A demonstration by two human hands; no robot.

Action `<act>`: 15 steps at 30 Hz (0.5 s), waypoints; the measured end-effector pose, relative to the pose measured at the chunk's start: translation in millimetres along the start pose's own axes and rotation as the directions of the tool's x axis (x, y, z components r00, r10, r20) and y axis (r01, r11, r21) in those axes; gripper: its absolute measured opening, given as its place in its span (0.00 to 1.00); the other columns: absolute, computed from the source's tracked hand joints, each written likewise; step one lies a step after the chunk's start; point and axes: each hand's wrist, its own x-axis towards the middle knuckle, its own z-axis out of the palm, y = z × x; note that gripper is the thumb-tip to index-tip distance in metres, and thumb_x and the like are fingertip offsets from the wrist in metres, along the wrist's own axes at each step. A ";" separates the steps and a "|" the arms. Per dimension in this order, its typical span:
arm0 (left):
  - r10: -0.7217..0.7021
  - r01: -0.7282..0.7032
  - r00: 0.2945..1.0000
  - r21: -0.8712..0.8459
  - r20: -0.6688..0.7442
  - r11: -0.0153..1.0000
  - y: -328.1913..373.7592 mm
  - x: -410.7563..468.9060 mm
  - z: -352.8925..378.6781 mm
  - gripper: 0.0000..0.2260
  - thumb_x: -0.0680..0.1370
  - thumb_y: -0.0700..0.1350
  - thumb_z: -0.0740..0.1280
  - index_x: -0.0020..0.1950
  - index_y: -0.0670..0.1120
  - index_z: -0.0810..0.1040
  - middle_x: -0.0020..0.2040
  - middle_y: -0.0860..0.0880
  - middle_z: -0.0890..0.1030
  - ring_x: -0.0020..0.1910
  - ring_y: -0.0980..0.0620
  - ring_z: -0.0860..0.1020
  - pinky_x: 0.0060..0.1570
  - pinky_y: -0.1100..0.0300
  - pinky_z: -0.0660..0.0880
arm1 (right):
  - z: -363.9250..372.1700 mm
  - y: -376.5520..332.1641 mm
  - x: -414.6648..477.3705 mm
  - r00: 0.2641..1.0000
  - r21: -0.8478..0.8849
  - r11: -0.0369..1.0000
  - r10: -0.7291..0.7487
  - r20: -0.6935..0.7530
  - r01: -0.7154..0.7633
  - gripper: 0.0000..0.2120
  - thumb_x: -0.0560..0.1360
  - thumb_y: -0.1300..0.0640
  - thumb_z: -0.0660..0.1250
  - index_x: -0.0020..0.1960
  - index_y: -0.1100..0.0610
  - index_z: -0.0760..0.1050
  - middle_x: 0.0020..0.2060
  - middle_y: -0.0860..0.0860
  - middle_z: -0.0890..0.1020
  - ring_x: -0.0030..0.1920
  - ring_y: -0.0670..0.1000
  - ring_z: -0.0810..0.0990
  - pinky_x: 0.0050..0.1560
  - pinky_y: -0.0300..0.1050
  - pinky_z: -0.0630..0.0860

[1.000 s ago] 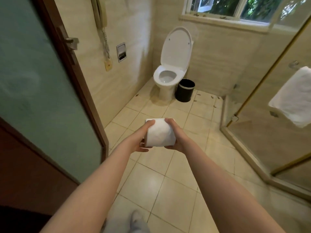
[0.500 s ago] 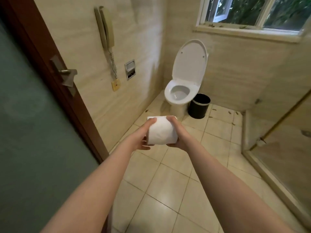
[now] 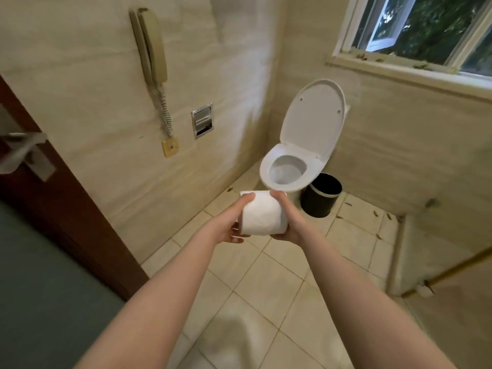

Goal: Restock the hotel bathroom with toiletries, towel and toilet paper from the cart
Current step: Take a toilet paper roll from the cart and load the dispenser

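A: delta vs 1s ago?
B: toilet (image 3: 290,169) closer, towel out of view. left hand (image 3: 231,222) and right hand (image 3: 290,225) still grip toilet roll (image 3: 263,217), midair above floor (image 3: 266,302)

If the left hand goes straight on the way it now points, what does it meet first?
Carrying the toilet paper roll, the left hand would probably meet the front rim of the toilet bowl first. The way between looks free, though depth is unclear.
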 end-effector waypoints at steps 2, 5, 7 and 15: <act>0.007 -0.007 1.000 -0.013 -0.024 1.000 16.8 17.6 9.0 0.21 0.72 0.67 0.60 0.47 0.51 0.73 0.44 0.47 0.77 0.42 0.48 0.78 0.42 0.57 0.74 | -12.6 -18.1 17.9 1.000 -0.021 1.000 -0.017 0.007 0.017 0.12 0.74 0.41 0.61 0.46 0.49 0.70 0.45 0.52 0.76 0.47 0.52 0.76 0.56 0.50 0.74; -0.009 0.008 0.999 -0.015 -0.041 1.000 32.4 41.0 15.0 0.21 0.72 0.67 0.60 0.48 0.51 0.73 0.44 0.47 0.77 0.42 0.48 0.78 0.42 0.58 0.74 | -23.8 -32.8 43.7 0.999 -0.054 0.998 -0.014 0.037 0.016 0.13 0.74 0.40 0.60 0.48 0.49 0.71 0.44 0.51 0.76 0.46 0.53 0.76 0.55 0.51 0.74; -0.020 0.019 0.998 -0.017 -0.057 1.000 40.3 59.0 16.9 0.20 0.73 0.67 0.60 0.47 0.51 0.73 0.45 0.47 0.77 0.42 0.48 0.78 0.43 0.57 0.74 | -26.9 -41.8 64.5 0.999 -0.075 0.997 -0.005 0.048 0.008 0.12 0.75 0.41 0.59 0.47 0.49 0.71 0.43 0.51 0.76 0.44 0.52 0.76 0.52 0.49 0.74; -0.025 0.013 0.991 -0.087 -0.131 0.996 80.9 132.0 -15.2 0.18 0.73 0.66 0.61 0.47 0.51 0.73 0.45 0.48 0.77 0.41 0.49 0.78 0.47 0.55 0.74 | -4.6 -91.9 142.0 0.997 -0.112 0.994 0.008 0.075 0.000 0.10 0.75 0.42 0.59 0.44 0.48 0.70 0.41 0.49 0.76 0.43 0.51 0.76 0.48 0.47 0.73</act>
